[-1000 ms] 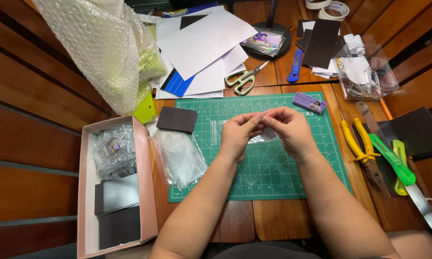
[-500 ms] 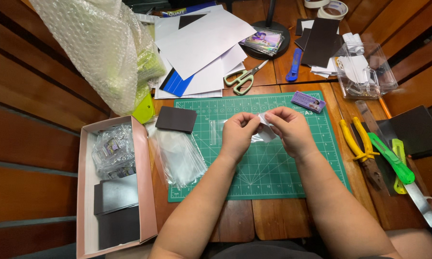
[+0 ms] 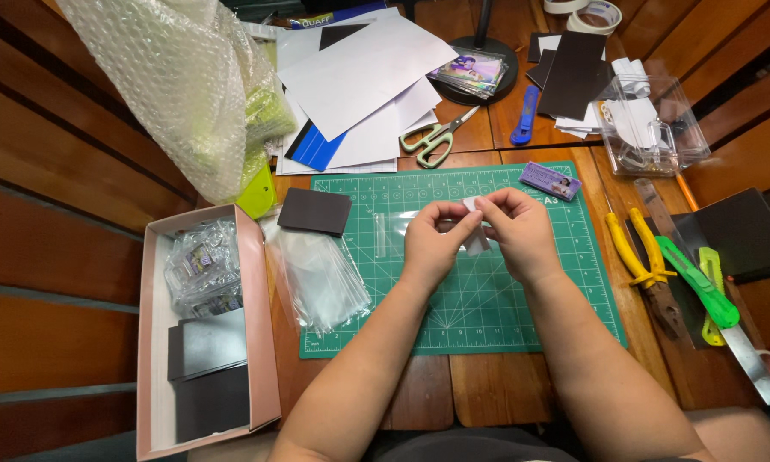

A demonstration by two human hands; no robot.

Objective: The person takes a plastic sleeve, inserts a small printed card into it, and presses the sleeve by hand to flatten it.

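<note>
Over the green cutting mat [image 3: 488, 299], left hand [image 3: 432, 244] and right hand [image 3: 518, 231] together pinch a small clear sleeve [image 3: 473, 224]; step judged: opening it, needing fingertip care

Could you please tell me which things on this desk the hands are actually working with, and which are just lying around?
In use:
left hand and right hand, both pinching a small clear sleeve
green cutting mat beneath them

Lying about:
scissors
yellow pliers
green utility knife
bubble wrap
pink box
stack of clear sleeves
</note>
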